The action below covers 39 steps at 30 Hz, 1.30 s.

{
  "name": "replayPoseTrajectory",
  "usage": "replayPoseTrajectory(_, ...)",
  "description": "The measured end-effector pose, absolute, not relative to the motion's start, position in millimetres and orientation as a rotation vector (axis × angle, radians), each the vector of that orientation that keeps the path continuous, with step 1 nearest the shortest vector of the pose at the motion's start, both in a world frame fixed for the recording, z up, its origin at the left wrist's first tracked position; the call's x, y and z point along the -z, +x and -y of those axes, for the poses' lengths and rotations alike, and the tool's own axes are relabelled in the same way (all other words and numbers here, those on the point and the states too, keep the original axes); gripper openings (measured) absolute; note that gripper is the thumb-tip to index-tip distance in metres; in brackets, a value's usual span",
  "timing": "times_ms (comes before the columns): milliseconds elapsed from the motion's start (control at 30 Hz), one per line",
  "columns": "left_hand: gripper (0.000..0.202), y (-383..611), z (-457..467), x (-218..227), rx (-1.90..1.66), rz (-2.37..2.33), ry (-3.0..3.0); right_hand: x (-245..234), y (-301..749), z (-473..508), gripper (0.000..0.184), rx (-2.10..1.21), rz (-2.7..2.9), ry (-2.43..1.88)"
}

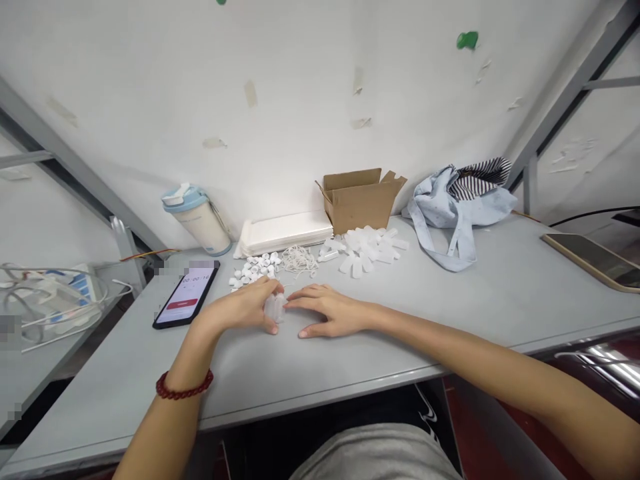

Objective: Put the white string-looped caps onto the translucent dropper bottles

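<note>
A small translucent plastic bottle [275, 308] stands on the table, between the thumb and fingers of my left hand [250, 305]. My right hand [333, 311] is just to its right, fingers stretched out and thumb apart. Its fingertips come up to the bottle's side; whether they touch cannot be made out. Behind my left hand lie many small white caps [256, 268]. To their right is a heap of thin white loops or rings [299, 260]. Farther right spreads a pile of flat translucent plastic pieces [370, 249], perhaps more bottles.
A phone showing a timer [189, 293] lies left of my hands. Along the wall stand a cream tumbler with a blue lid [197, 217], a white stack in plastic [287, 232], an opened cardboard box [364, 205] and a light blue cloth bag [453, 207]. Another phone-like device [595, 260] lies far right.
</note>
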<state>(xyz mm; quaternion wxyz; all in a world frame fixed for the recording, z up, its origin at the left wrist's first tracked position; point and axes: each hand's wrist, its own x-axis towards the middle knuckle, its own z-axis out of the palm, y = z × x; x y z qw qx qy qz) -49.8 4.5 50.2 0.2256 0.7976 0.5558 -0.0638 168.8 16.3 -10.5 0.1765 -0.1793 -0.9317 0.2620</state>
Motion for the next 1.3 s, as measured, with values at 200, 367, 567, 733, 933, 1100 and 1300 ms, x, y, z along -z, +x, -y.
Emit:
replayPoseTrajectory(200,0.063,-54,-3,-56,0.102,-1.513,2.165,6,179,-20,0.046,-0.701,2.588,-0.551)
replayPoseTrajectory(367,0.061,-58,-10,-56,-0.005,-1.564,2.177,2,201,-46,0.034,-0.369,2.472,-0.736)
replayPoseTrajectory(567,0.028,-27,-24,-30,-0.536,-1.496,2.486,13,213,-78,0.033,-0.062,2.465,-0.961)
replayPoseTrajectory(733,0.034,5,-24,-14,-0.315,-1.429,2.765,19,208,-81,0.039,0.039,2.577,-1.097)
replayPoseTrajectory(933,0.04,11,-22,-11,-0.285,-1.419,2.724,18,199,-79,0.037,0.091,2.594,-1.176)
replayPoseTrajectory(1100,0.032,4,-25,-12,-0.501,-1.428,2.651,17,196,-76,0.041,0.101,2.667,-1.202)
replayPoseTrajectory(1300,0.016,1,-24,-22,-0.819,-1.595,2.495,16,195,-71,0.034,-0.084,2.51,-1.057)
